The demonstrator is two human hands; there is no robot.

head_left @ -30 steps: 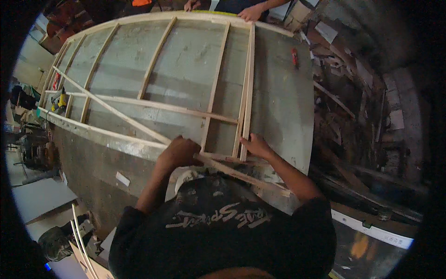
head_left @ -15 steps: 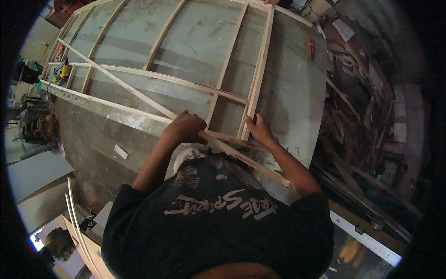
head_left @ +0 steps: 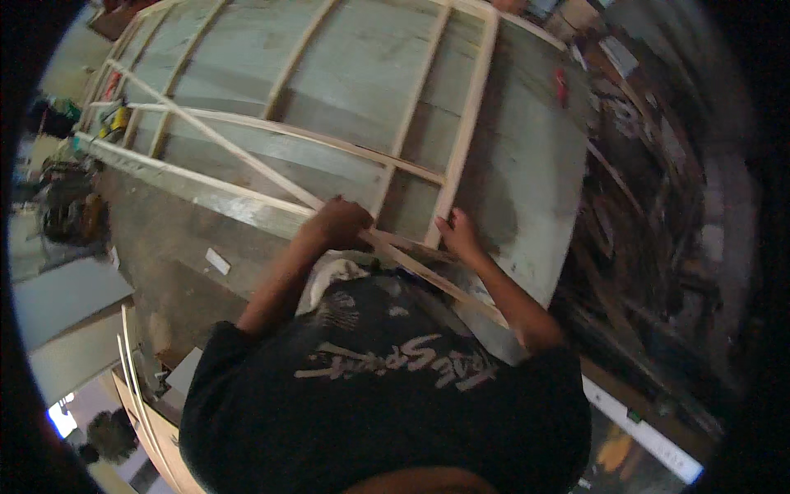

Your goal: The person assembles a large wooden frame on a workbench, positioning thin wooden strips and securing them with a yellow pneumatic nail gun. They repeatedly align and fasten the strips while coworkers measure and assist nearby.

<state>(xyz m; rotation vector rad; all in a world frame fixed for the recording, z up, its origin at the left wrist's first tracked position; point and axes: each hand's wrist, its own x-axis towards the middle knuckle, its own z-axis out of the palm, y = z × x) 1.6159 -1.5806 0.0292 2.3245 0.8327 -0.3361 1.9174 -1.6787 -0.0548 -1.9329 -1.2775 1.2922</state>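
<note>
A large wooden frame [head_left: 354, 150] of pale thin strips lies flat on a broad grey-green work surface [head_left: 527, 181]. A long loose strip [head_left: 239, 160] slants across the frame and runs toward my body on the right. My left hand [head_left: 341, 222] is closed round this slanting strip close to the frame's near edge; its fingertips are partly hidden. My right hand [head_left: 462, 235] grips the near end of the frame's right end piece [head_left: 467, 115], thumb on the inner side and fingers on the outer side.
A yellow-and-black tool [head_left: 113, 122] rests at the frame's far left. A red tool [head_left: 562, 87] lies right of the frame. Wood scraps [head_left: 634, 156] are piled along the right. A long white bar [head_left: 642, 428] sits at lower right. Another person's hand [head_left: 510, 5] seems to be at the far end.
The two strips at the frame's right end, with a gap between them before, now look pressed together. The whole view has shifted slightly; both hands keep their places on the wood.
</note>
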